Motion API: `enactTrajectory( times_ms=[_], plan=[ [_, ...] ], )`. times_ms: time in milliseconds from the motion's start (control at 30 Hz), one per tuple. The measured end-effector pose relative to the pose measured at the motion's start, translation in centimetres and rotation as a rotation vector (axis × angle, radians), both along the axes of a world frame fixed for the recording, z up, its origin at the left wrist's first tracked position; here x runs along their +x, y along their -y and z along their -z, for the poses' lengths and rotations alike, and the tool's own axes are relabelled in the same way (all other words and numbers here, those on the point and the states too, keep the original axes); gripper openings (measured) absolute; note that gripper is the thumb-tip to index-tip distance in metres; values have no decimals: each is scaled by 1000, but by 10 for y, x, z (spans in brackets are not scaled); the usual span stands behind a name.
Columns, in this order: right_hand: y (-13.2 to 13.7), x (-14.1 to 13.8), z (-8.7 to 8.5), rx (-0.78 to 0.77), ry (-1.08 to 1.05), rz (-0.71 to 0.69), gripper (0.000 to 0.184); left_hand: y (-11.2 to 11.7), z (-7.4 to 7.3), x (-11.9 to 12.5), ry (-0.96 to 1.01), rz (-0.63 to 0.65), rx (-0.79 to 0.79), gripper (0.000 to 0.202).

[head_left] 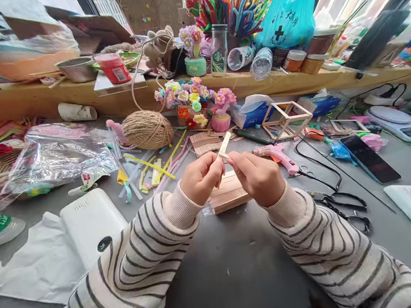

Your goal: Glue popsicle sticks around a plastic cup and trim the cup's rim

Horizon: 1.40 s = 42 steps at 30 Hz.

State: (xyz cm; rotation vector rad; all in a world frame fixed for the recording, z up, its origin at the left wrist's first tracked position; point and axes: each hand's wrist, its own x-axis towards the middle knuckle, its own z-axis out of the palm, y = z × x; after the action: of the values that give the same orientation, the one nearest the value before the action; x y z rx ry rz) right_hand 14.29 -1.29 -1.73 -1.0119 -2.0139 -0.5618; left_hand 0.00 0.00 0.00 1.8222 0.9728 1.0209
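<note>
My left hand point(201, 179) is closed, its thumb and fingers pinching a pale wooden craft stick point(225, 144) that points up and away. My right hand point(259, 174) is closed too, with its fingertips against the stick's lower part. A short pale edge shows between the hands; whether it is a second piece, I cannot make out. Just below both hands lies a stack of wooden craft sticks point(228, 200), partly covered by them. Farther back, more craft sticks point(204, 143) lie side by side in a row.
A pink glue gun point(279, 157) lies right of my hands, near black-handled pliers point(341, 205) and a phone point(371, 159). Behind are a twine ball point(147, 130) and a wooden stick frame point(286, 119). A white power bank point(92, 224) lies at left; a crowded shelf point(122, 95) runs across the back.
</note>
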Motion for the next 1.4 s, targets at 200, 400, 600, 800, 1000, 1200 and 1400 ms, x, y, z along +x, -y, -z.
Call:
enactTrajectory(
  times_ms=[200,400,600,800,1000,1200,1400],
  plan=[
    [-2,3,-5,-139,-150,-124,23,2,0,-1,29,18,-2,24],
    [0,5,-14,-597,-432,-249,27,0,3,-3,41,22,0,25],
    [-8,11,-15,-1203,-884,-494,32,0,2,-2,57,34,-14,25],
    [-12,13,-15,-1448,-1040,-604,33,1,0,-2,79,41,-46,25],
    [-4,8,-15,-847,-610,-298,27,-2,2,-3,103,5,-140,25],
    [-4,7,-7,-289,-195,-140,22,-9,5,0,385,130,-497,25],
    [-8,8,-1,49,125,98,18,-12,4,-1,467,52,-638,39]
  ],
)
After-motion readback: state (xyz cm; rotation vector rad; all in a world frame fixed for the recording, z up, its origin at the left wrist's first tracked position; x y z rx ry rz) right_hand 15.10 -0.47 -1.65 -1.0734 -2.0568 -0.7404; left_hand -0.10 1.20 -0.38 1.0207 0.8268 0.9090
